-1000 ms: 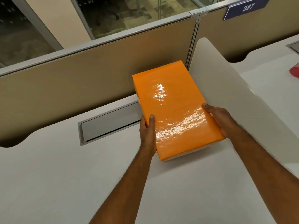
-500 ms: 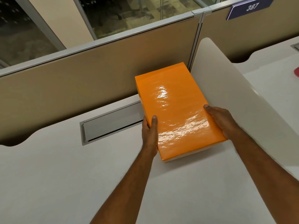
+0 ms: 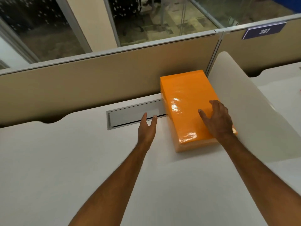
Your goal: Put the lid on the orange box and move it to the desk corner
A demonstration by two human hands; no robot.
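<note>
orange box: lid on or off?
On. The glossy orange lid covers the whole top of the box, whose paler base shows just beneath its near edge.

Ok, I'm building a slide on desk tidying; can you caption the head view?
Lidded orange box in the desk corner; right hand over its lid, left hand open beside it.

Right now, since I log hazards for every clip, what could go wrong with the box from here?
1. The right hand lies spread on the lid while the left hand is off the box; a one-handed push might skew it against the white divider.
2. The box partly covers the cable slot, so its edge might catch there.
3. The glossy lid may let the palm slip.
</note>
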